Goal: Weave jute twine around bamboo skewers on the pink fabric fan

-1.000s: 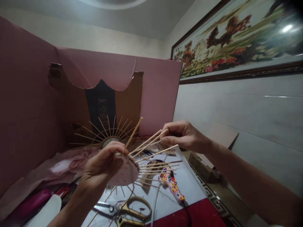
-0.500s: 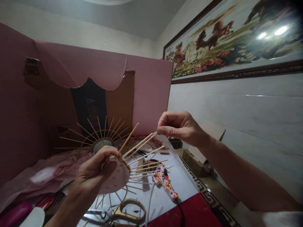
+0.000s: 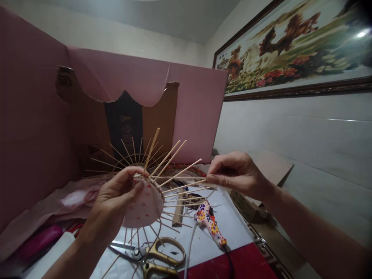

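In my left hand (image 3: pixel 114 197) is a round disc covered in pale spotted fabric (image 3: pixel 147 207), gripped at its upper left edge with the thumb on its face. Thin wooden sticks (image 3: pixel 166 159) fan out around the disc like rays. My right hand (image 3: pixel 240 174) is off to the right, thumb and forefinger pinched on a thin twine (image 3: pixel 181 178). That twine runs taut and nearly level from the disc's top edge, across the sticks. My left fingers hide part of the rim.
Gold-handled scissors (image 3: pixel 167 260) lie below the disc. A flower-patterned glue gun (image 3: pixel 211 226) with a cable rests on the white tabletop sheet (image 3: pixel 229 217). Behind stand a second spoked piece (image 3: pixel 116 166), cut cardboard (image 3: pixel 159 120) and a pink panel (image 3: pixel 197 112). Pink fabric (image 3: pixel 84 195) lies left.
My right hand has moved lower and slightly right, drawing the twine level across the sticks. The disc has tilted a little in my left hand, and the view has shifted left.
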{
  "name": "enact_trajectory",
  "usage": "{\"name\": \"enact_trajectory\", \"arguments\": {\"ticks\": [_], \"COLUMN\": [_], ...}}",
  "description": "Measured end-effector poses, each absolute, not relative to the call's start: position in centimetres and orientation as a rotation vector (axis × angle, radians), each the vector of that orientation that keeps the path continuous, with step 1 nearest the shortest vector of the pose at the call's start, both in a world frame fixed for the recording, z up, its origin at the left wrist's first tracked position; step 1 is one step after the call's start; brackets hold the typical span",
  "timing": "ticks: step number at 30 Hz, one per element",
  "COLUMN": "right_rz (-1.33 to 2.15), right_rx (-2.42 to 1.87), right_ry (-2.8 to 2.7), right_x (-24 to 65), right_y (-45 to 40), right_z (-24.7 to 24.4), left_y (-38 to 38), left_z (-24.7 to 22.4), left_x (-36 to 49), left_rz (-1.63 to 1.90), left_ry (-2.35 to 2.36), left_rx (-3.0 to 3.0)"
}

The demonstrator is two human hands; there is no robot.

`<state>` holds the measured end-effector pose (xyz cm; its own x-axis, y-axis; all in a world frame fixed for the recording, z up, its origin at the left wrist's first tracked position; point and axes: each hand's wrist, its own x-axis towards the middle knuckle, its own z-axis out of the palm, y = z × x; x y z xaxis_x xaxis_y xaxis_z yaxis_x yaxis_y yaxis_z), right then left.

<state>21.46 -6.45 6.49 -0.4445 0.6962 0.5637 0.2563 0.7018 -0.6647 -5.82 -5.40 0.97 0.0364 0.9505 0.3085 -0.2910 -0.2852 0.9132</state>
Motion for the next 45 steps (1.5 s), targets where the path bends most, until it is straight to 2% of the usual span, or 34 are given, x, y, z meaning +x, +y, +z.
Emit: {"name": "enact_trajectory", "arguments": {"ticks": [10,19,24,37,45], "right_rz": [0.572,-0.091,-0.266,-0.221,-0.192], "right_rx": [-0.695,-0.560,-0.563,-0.665,-0.680], "right_ry": [-2.061,-2.269,-2.454,-2.447,-2.383], "right_x": [21.0,19.2,17.3,17.2,18.7], "right_y": [-7.0,-9.1,-9.2,-8.2,-9.5], "right_z": [4.5,2.1,-0.1,-1.4,1.2], "left_y": [-5.6,-5.3,-5.7,-5.7,-5.2], "left_z": [0.9,0.9,1.0,0.9,0.6], "left_x": [-5.5,-5.5,-4.8,-5.2,-5.2], "left_rz": [1.514,1.510,1.521,1.437,1.427], "left_ry": [0.690,0.685,0.643,0.562,0.546], "left_rx": [1.200,1.132,1.063,1.000,1.031]}}
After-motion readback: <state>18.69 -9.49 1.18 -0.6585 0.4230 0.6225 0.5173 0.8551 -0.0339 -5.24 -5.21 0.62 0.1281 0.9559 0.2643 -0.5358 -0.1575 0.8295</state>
